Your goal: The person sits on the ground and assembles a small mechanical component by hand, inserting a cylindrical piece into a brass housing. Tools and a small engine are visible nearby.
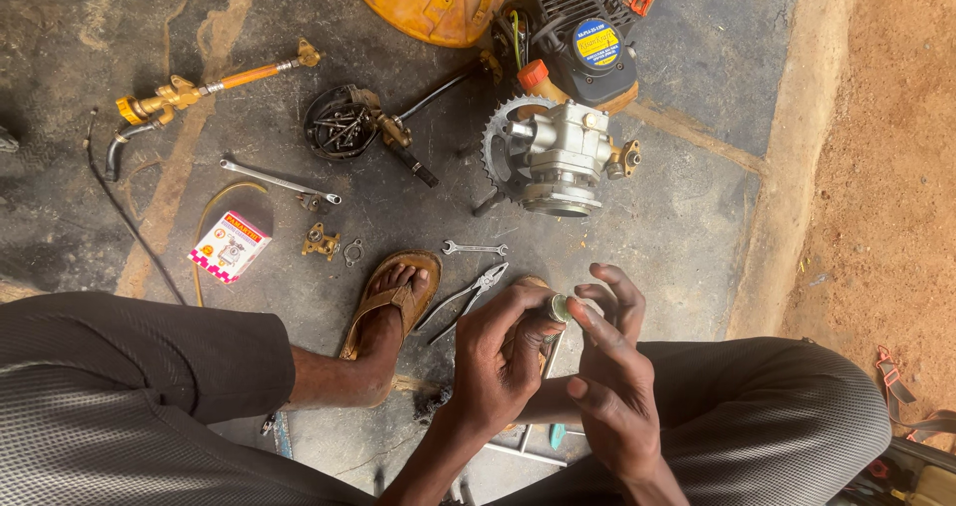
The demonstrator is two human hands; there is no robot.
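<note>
My left hand (498, 357) grips a small round metal part (560, 309) between thumb and fingertips. My right hand (609, 367) is beside it, fingers spread, with fingertips touching the same part from the right. Both hands hover above my knees over the concrete floor. A pair of pliers (466, 297) lies just left of my left hand, next to my sandalled foot (393, 302). A silver engine block with a toothed wheel (553, 152) stands on the floor beyond my hands.
A small spanner (474, 249), a long wrench (279, 181), a black bowl of screws (339, 123), a brass spray lance (209, 88), a small pink-and-white box (230, 246), a black engine housing (578, 33) and an orange tank (433, 3) lie around. Red earth borders the right.
</note>
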